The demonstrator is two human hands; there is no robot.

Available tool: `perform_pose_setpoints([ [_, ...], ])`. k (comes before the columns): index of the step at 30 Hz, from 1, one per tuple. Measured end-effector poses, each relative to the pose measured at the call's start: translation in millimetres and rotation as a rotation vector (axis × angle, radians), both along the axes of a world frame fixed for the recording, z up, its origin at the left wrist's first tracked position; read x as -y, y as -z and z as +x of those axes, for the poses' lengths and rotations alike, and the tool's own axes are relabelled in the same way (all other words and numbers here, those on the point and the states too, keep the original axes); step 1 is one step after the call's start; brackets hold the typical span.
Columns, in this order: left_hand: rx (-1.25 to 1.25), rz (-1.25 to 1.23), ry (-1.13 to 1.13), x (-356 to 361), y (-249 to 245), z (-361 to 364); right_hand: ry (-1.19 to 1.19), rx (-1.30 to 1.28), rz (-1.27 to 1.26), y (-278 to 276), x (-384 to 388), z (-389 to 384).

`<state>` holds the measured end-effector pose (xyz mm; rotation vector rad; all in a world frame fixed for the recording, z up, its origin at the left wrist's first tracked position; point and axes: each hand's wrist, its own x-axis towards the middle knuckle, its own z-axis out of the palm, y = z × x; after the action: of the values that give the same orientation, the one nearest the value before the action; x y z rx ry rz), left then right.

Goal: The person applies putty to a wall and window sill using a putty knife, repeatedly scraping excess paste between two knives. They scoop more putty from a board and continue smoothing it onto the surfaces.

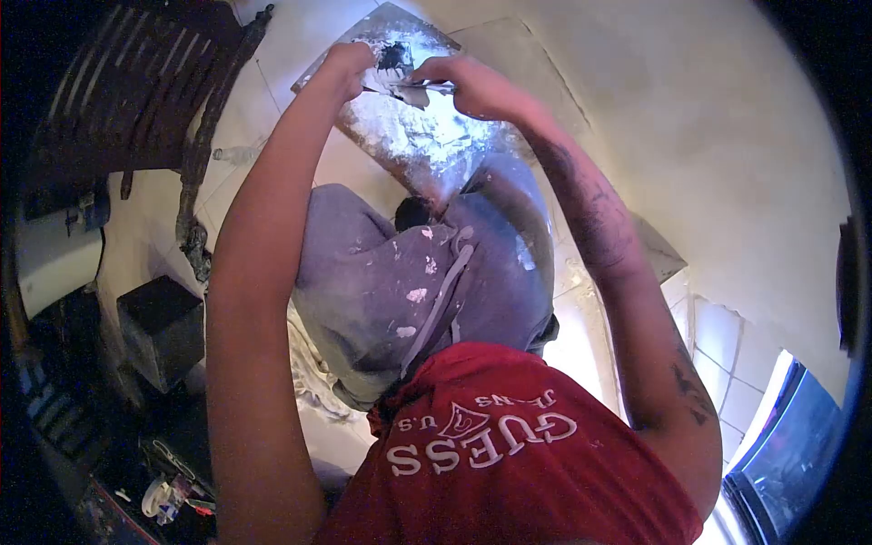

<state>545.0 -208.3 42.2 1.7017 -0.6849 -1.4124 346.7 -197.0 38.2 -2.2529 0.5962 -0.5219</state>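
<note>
Both arms reach forward to a flat, brightly lit board [400, 136] smeared with white and grey patches, in front of the knees. My left hand [350, 68] is closed at the upper left of the board, beside a dark patch [394, 57]. My right hand [463, 84] is closed, with thumb and finger together on the edge of a thin grey piece [414, 96]. That piece lies between the two hands, below the dark patch. What my left hand holds, if anything, is too small to tell.
Dark slatted furniture [136, 73] stands at the upper left, near a clear bottle [238, 154] on the tiled floor. A dark box [162, 331] is at the left, with small items [173, 495] below it. A pale wall [718, 154] rises at the right.
</note>
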Motion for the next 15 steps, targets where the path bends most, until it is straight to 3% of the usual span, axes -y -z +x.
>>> perform_pose_setpoints([
  [4,-0.065,-0.04,-0.097,-7.1,-15.6,-3.9,-0.088,-0.119,-0.076,-12.2,14.9,-5.1],
  [8,-0.171,-0.064,-0.215,-3.0,-14.3,3.9,-0.208,-0.188,0.069,-38.8,29.6,-13.0],
  [11,-0.32,-0.07,-0.187,4.6,1.7,14.8,0.087,-0.115,0.23,-64.8,32.3,-28.2],
  [12,-0.4,-0.066,-0.172,7.6,6.4,16.4,0.217,-0.04,0.397,-74.1,30.0,-27.4],
  [15,-0.581,-0.092,-0.142,5.4,0.9,8.6,0.384,0.267,0.336,-52.0,37.3,-21.3],
])
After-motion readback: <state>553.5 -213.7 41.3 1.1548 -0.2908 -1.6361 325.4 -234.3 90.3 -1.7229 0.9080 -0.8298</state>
